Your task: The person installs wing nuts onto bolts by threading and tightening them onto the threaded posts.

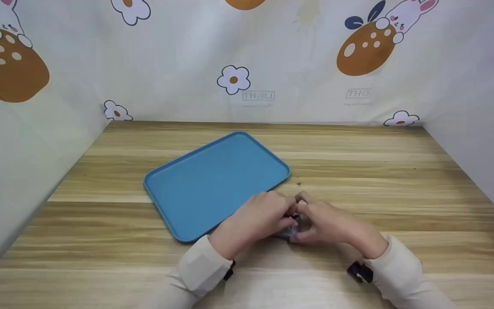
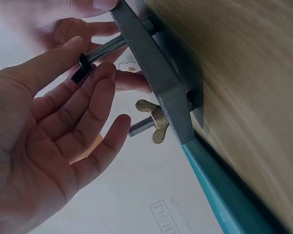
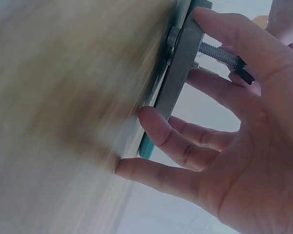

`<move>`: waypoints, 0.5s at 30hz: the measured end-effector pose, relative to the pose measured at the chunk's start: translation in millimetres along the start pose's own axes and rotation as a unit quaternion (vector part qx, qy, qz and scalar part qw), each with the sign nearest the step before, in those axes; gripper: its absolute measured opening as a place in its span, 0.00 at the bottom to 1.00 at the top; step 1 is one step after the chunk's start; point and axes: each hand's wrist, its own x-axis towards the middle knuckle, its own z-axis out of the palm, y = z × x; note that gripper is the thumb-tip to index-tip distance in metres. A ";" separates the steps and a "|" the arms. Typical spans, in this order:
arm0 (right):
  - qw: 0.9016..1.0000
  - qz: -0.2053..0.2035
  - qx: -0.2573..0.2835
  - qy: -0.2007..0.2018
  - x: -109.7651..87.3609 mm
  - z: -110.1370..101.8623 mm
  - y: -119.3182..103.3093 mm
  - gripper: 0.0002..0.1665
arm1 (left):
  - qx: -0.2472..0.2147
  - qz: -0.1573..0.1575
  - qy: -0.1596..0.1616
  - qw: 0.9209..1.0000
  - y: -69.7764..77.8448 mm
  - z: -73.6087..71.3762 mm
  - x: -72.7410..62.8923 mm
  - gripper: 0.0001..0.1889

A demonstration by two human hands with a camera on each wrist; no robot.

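Observation:
A grey flat plate (image 2: 158, 80) stands close over the table with two threaded bolts sticking through it. On one bolt a brass wing nut (image 2: 158, 121) sits near the plate. The other bolt carries a black wing nut (image 2: 81, 69) at its tip. My left hand (image 1: 257, 216) has thumb and fingers around this black nut, pinching it. From the other side my right hand (image 1: 328, 223) grips the plate by its edges with thumb and fingers, and its lower fingertips touch the table. In the head view both hands hide most of the plate.
A blue tray (image 1: 219, 184) lies at an angle just beyond the hands, its near edge partly behind my left hand. The wooden table (image 1: 401, 180) meets a patterned curtain (image 1: 178, 73) at the back and pale walls at both sides.

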 end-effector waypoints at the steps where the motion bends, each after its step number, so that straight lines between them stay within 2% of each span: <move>1: 1.000 0.001 -0.002 -0.001 -0.2 -0.3 -0.2 0.20 | 0.006 -0.001 0.003 1.000 0.3 0.3 -0.2 0.08; 4: 1.000 0.004 -0.006 -0.005 -0.1 -0.7 -0.7 0.19 | 0.020 0.001 0.010 1.000 0.5 1.0 -0.4 0.08; 9: 1.000 0.005 0.003 -0.007 0.3 -0.6 -0.2 0.20 | 0.013 0.014 0.012 1.000 -0.6 -1.0 -0.9 0.05; 15: 1.000 0.009 0.012 -0.010 0.0 0.0 1.1 0.23 | 0.006 0.017 0.002 1.000 -2.3 -5.3 -2.4 0.07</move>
